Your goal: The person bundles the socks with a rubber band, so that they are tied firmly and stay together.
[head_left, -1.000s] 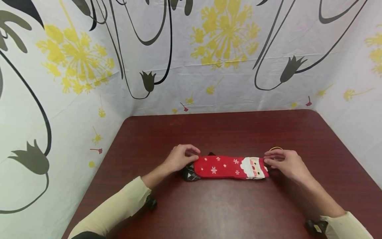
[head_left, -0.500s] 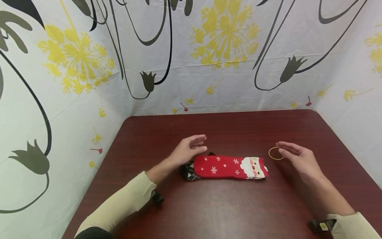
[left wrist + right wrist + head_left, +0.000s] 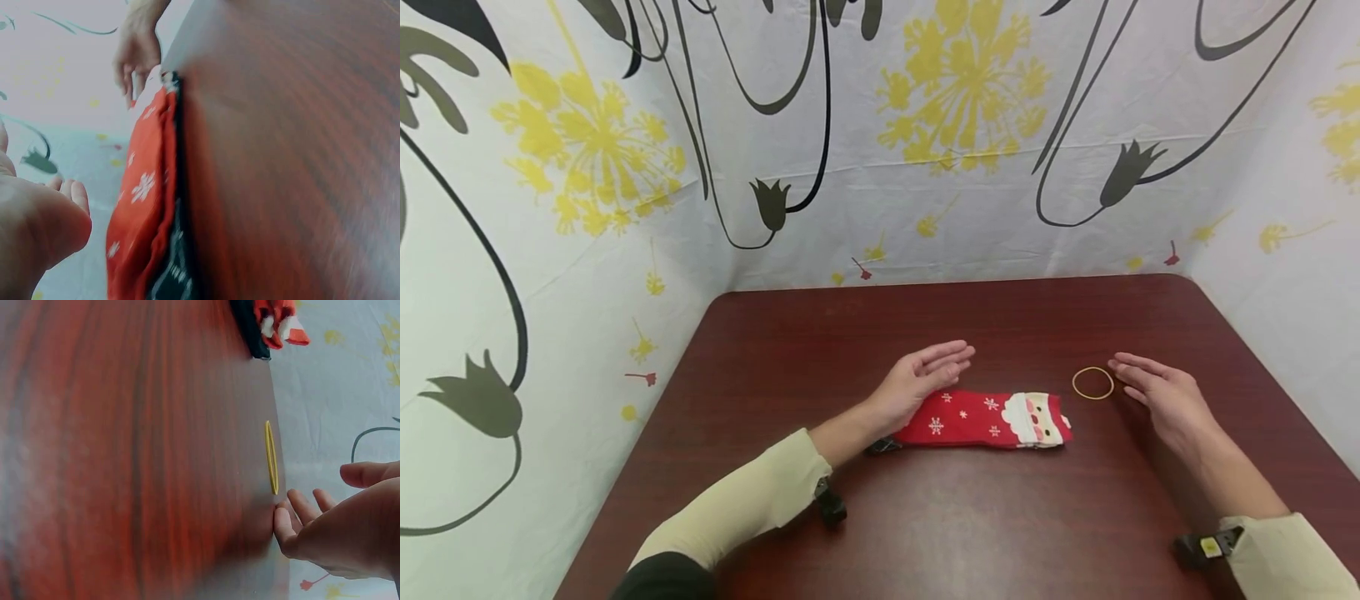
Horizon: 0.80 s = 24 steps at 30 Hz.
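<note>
A pair of socks lies stacked flat in the middle of the table. On top is a red sock (image 3: 977, 421) with white snowflakes and a Santa face at its right end; a black patterned sock (image 3: 178, 272) shows beneath it. My left hand (image 3: 917, 387), fingers straight, is over the left part of the socks and hides the toe end; the left wrist view shows it apart from the fabric. To the right of the socks a yellow rubber band (image 3: 1073, 383) rests on the table. My right hand (image 3: 1165, 404) is just right of it, fingers extended, holding nothing.
The dark red wooden table (image 3: 880, 333) has rounded far corners. White cloth (image 3: 880, 208) printed with flowers hangs behind it and along both sides. A small black device (image 3: 1202, 548) sits on my right wrist, and another (image 3: 830, 504) on my left.
Both hands have come off the ends of the socks. My left hand has moved right across them; my right hand has moved away to the right, leaving the rubber band fully in sight.
</note>
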Each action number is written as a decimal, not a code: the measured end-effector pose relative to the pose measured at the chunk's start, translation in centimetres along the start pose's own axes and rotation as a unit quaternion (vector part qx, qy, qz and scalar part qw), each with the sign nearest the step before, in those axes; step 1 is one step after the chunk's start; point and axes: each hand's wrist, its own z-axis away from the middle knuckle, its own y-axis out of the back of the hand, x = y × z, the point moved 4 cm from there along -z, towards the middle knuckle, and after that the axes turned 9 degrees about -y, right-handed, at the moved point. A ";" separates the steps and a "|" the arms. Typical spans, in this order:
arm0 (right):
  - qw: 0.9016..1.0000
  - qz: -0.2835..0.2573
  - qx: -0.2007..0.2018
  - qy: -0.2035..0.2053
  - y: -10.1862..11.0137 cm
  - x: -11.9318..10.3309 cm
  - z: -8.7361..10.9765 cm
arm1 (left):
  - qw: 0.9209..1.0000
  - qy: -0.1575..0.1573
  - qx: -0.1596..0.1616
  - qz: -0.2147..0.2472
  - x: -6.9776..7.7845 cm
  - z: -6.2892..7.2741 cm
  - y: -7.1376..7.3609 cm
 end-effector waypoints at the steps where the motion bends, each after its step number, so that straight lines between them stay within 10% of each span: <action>1: 1.000 0.010 0.006 -0.003 0.0 0.0 -0.2 | 1.000 0.005 -0.005 0.000 -0.3 0.0 -0.4; 11: 0.969 0.238 0.070 -0.006 0.0 -0.6 -1.6 | 0.996 0.057 -0.048 -0.042 -2.7 0.1 -2.8; 19: 0.950 0.303 0.075 0.013 0.1 -1.1 -2.4 | 0.986 0.065 -0.086 -0.127 -3.6 0.2 -3.4; 24: 0.944 0.321 0.074 0.027 0.2 -1.4 -2.7 | 0.966 0.064 -0.125 -0.217 -3.6 0.3 -4.0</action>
